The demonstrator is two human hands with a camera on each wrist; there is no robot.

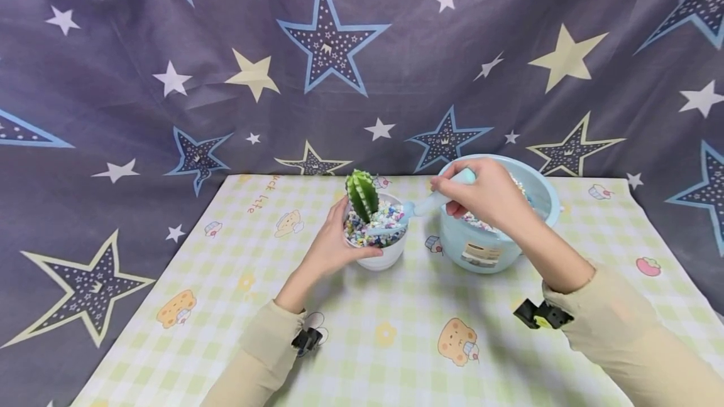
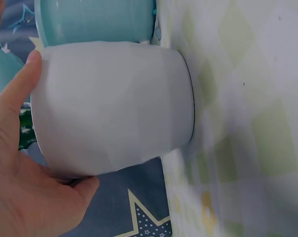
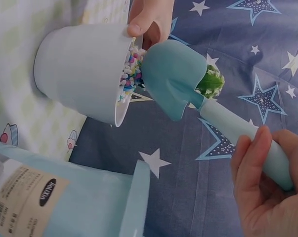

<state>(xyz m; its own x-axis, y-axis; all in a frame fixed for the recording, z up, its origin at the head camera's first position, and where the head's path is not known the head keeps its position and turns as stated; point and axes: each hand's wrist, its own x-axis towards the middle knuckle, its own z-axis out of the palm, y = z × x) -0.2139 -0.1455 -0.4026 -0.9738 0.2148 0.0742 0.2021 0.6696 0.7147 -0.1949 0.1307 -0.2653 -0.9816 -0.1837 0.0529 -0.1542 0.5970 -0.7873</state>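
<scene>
A white flower pot (image 1: pixel 386 260) stands on the table, holding a green cactus (image 1: pixel 361 192) and multicoloured pebbles (image 1: pixel 362 232). My left hand (image 1: pixel 329 247) grips the pot at its rim, thumb on the near side and fingers round the left side. In my right hand (image 1: pixel 488 192) is a light blue toy-like trowel (image 3: pixel 171 74), held by its handle. The trowel's blade is over the pot's opening beside the cactus, tilted down toward the pebbles. The right wrist view shows the back of the blade, so what lies on it is hidden there.
A light blue bucket (image 1: pixel 511 255) with a paper label stands right of the pot, below my right hand, with similar pebbles inside. A checked cloth (image 1: pixel 396 357) covers the table. Behind it hangs a dark curtain (image 1: pixel 215 17) with stars.
</scene>
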